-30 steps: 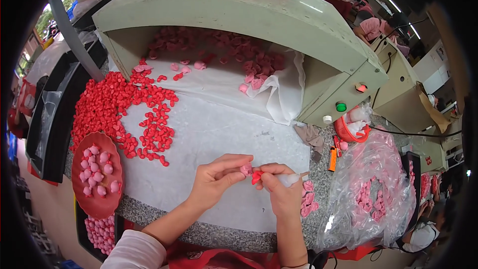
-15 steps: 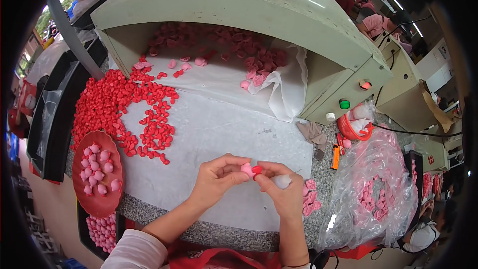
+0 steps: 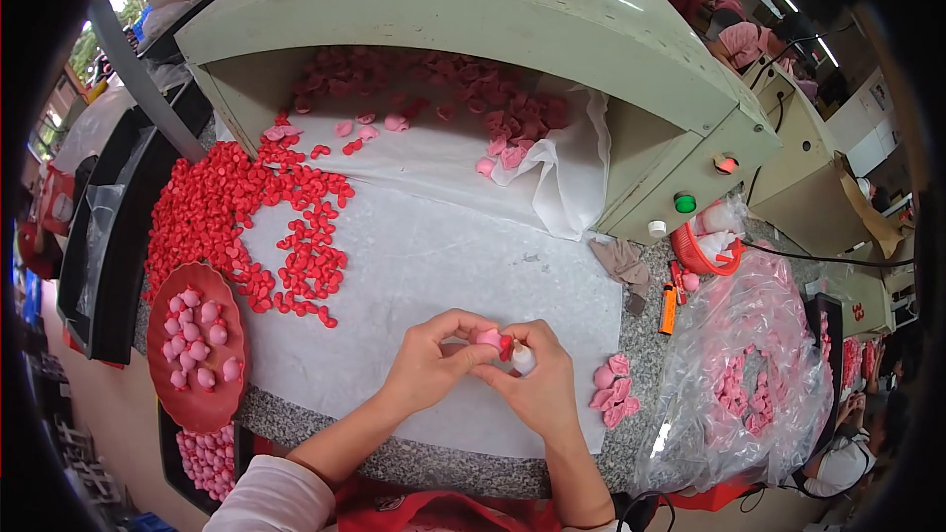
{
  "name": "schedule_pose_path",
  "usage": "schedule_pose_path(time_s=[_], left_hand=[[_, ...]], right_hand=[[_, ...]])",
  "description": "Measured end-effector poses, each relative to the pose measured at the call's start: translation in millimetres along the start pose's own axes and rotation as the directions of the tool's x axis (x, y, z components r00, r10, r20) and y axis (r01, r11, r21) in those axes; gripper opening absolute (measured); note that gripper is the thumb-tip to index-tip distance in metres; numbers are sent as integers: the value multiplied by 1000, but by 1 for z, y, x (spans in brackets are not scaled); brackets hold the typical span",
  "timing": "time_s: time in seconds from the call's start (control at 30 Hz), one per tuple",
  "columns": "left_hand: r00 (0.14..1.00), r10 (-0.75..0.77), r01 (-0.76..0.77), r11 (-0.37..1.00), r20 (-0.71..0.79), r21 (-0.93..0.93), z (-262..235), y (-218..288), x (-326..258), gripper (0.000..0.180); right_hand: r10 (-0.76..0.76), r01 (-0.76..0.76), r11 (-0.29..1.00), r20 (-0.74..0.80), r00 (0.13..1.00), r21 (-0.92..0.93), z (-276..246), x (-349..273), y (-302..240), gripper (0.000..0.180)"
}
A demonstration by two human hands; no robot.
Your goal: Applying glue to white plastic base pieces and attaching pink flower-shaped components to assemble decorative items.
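In front of me, my left hand [image 3: 434, 353] pinches a small pink rounded piece [image 3: 490, 337] between thumb and fingertips. A red bean-shaped piece [image 3: 506, 348] sits against its right end; whether the two are joined I cannot tell. Closed around a small white squeeze bottle [image 3: 523, 363], my right hand [image 3: 537, 379] holds its narrow end close to the red piece. Both hands hover over a white sheet [image 3: 414, 246]. A heap of red pieces [image 3: 212, 207] spreads across the left of that sheet.
A scalloped red tray [image 3: 202, 404] with pink-and-red pieces stands left. Ahead is a pale green open-fronted machine [image 3: 473, 20] with pink pieces inside. Pink pieces [image 3: 613, 392], a plastic bag [image 3: 680, 433], an orange lighter [image 3: 668, 309] and a red basket [image 3: 695, 254] lie right. Co-workers sit beyond.
My right hand has turned, bringing the bottle from within the palm to beside the red piece. My left hand keeps the pink piece in nearly the same place.
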State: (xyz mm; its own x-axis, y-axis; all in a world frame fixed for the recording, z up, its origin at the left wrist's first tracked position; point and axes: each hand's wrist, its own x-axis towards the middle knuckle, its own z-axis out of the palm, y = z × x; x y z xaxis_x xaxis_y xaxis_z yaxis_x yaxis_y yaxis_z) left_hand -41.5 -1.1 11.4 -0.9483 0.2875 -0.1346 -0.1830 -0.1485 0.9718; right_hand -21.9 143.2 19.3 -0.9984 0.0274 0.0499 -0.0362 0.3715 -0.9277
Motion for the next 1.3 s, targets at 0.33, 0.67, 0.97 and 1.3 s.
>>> schedule_pose_path(time_s=[0.33, 0.67, 0.97, 1.3], left_hand=[[989, 147, -149, 947, 28, 283, 8, 7, -14, 16], [990, 125, -119, 990, 72, -82, -2, -18, 0, 15], [982, -174, 191, 894, 79, -404, -3, -11, 5, 16], [996, 61, -69, 990, -66, -124, 8, -26, -3, 15]], right_hand=[[-195, 183, 978, -118, 974, -99, 6, -7, 5, 20], [-251, 217, 959, -192, 949, -181, 11, -3, 2, 20], [-34, 26, 998, -128, 991, -59, 7, 1, 7, 24], [-157, 125, 978, -188, 969, -168, 12, -2, 5, 19]])
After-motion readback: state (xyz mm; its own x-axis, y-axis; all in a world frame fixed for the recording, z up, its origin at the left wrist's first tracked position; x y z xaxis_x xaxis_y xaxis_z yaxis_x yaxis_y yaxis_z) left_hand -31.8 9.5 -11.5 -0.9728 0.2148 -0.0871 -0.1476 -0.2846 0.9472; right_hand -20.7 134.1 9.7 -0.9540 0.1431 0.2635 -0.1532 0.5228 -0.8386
